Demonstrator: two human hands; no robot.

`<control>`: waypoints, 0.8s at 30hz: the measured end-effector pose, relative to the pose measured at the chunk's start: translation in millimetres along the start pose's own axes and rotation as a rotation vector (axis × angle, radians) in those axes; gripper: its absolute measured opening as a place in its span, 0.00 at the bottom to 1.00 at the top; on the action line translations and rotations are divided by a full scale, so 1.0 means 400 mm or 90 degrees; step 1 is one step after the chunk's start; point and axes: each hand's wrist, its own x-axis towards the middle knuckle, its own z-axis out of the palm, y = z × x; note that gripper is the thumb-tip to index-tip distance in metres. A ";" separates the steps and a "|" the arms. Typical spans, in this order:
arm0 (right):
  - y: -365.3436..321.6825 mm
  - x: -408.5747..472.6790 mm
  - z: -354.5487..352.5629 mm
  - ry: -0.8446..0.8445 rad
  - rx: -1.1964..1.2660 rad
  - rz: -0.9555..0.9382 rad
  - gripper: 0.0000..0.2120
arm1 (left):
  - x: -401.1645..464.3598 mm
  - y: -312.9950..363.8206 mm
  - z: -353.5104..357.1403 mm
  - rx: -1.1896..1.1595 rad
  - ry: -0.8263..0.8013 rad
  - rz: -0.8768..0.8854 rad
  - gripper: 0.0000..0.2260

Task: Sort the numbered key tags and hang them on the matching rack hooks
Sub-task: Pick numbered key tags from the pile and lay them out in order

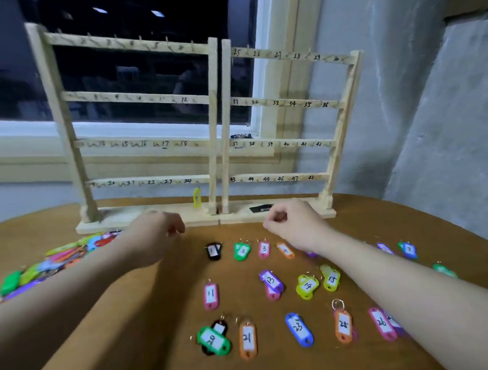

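Key tags (270,282) lie in numbered rows on table (138,333) before the wooden rack (215,127); unsorted heap (42,268) at its left. Left hand (157,234) grip curled, contents unclear. Yellow tag (197,197) hangs under 24. Right hand (292,222) grip curled, apparently empty.

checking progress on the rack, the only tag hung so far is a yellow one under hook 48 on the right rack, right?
Not quite. The head view shows the yellow tag hanging at the bottom rail's right end on the left rack, near hook 24, not under 48. It is the only tag hung.
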 end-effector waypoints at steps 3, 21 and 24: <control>-0.078 0.012 0.077 -0.050 -0.016 -0.044 0.06 | -0.100 -0.095 -0.005 -0.054 0.074 -0.099 0.05; -0.298 0.122 0.451 -0.097 -0.204 -0.093 0.18 | -0.212 -0.241 0.072 0.054 0.240 -0.080 0.17; -0.295 0.124 0.469 -0.059 -0.169 -0.086 0.12 | -0.205 -0.234 0.079 0.075 0.179 -0.028 0.21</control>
